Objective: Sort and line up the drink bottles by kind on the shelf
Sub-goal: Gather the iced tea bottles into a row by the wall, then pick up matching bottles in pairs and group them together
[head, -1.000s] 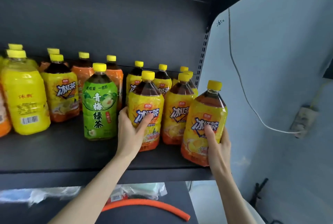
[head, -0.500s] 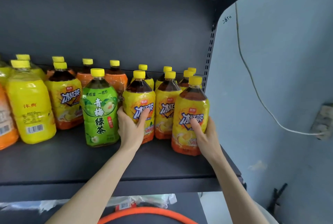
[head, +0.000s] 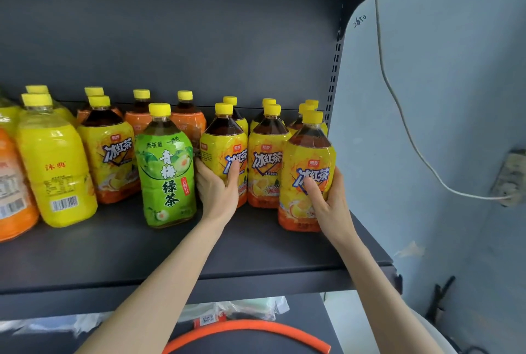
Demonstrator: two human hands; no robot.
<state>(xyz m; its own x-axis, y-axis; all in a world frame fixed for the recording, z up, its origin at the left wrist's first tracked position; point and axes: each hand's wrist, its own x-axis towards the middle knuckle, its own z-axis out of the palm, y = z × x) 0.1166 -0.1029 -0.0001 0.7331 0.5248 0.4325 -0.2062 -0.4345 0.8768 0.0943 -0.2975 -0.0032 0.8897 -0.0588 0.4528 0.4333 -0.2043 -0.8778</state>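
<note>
On the dark shelf [head: 119,257] stand several yellow-capped drink bottles. My right hand [head: 330,205] grips an iced black tea bottle [head: 308,160] standing upright at the shelf's right end. My left hand [head: 217,188] grips a second iced black tea bottle [head: 223,145], two places to the left. A third one [head: 266,160] stands between them, with more behind. A green tea bottle [head: 166,171] stands just left of my left hand. Further left are another iced black tea bottle [head: 109,154], a yellow juice bottle [head: 54,165] and orange-labelled bottles [head: 187,123].
The shelf's slotted upright [head: 334,69] and a blue-grey wall [head: 444,114] with a white cable [head: 410,137] close off the right side. The shelf's front strip is bare. Below, an orange hose [head: 250,328] and plastic bags [head: 244,309] lie on a lower surface.
My right hand brought its tilted iced black tea bottle in from the shelf's front edge and set it upright beside the row. My left hand kept its grip on its bottle.
</note>
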